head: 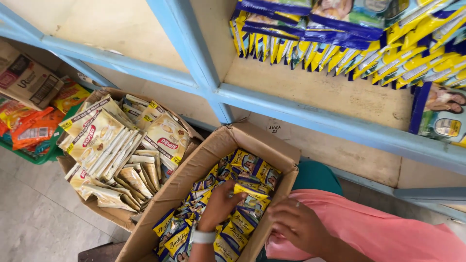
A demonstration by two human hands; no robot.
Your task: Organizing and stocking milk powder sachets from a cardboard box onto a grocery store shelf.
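Note:
An open cardboard box (213,145) full of yellow-and-blue sachets (247,165) stands in front of me. My left hand (219,204), with a white band on the wrist, reaches into the box and closes its fingers on a bunch of these sachets near the middle. My right hand (297,224) rests on the box's right wall, its fingers curled over the edge. Pink cloth (378,228) lies under my right forearm.
A second cardboard box (104,94) of cream-and-red sachet packs (111,145) stands to the left. Blue-framed shelves (310,116) rise behind, the right one holding more yellow-and-blue sachets (369,53). A green basket (46,155) of orange packets and a brown carton (24,77) sit far left.

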